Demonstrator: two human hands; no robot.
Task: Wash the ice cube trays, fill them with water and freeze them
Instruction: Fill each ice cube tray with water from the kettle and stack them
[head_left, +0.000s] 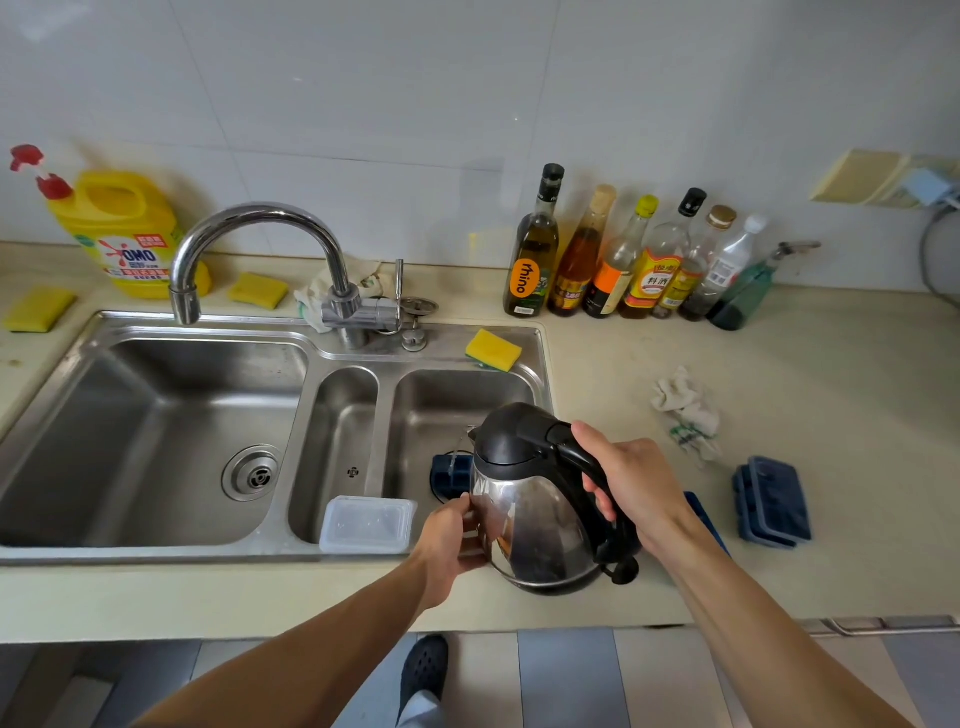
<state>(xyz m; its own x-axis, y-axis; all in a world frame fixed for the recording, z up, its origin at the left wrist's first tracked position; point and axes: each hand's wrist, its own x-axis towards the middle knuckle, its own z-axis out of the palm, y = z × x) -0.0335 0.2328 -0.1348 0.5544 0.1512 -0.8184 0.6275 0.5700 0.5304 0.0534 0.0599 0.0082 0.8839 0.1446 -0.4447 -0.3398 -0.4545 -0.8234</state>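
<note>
R hand (628, 483) wrapped round kettle (530, 519) handle, L hand (449, 535) curled vs its side. Ice tray (451, 475) just beyond L hand, in sink (311, 358) (under the spout); stacked trays (774, 501) right of R hand.

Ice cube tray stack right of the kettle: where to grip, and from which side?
Probably from above, pinching the ice cube tray stack across its two long edges: it lies flat on the counter, long and narrow, with both long sides free.
</note>
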